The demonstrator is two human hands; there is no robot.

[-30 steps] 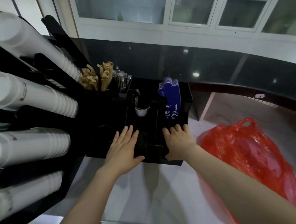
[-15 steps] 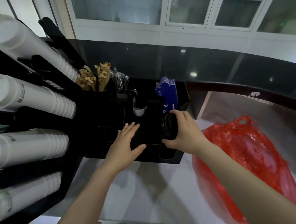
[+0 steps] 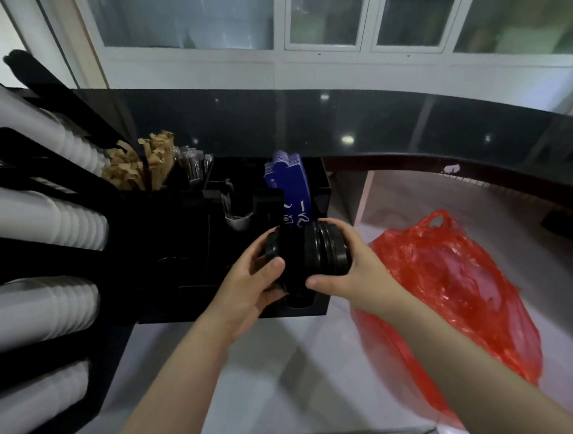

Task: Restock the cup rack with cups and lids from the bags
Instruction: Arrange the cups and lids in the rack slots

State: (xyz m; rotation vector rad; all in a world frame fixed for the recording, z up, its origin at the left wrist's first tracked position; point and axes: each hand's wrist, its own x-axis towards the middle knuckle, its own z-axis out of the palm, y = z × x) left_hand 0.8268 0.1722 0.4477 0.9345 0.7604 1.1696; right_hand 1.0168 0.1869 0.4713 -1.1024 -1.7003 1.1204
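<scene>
A stack of black lids is being gripped by curled fingers of the left hand at nine o'clock and the right hand at three o'clock; likely light, slippery, best squeezed endwise.

Black lids, red bag, white cups, blue sleeves.

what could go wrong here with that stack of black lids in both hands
1. The stack of black lids lies sideways, squeezed only at its ends by the left hand and right hand; if the grip loosens, the middle lids may spill.
2. The slot at the black organizer's front edge looks narrow, so the lids could catch on its walls.
3. The blue card sleeves stand just behind and might get knocked.
</scene>
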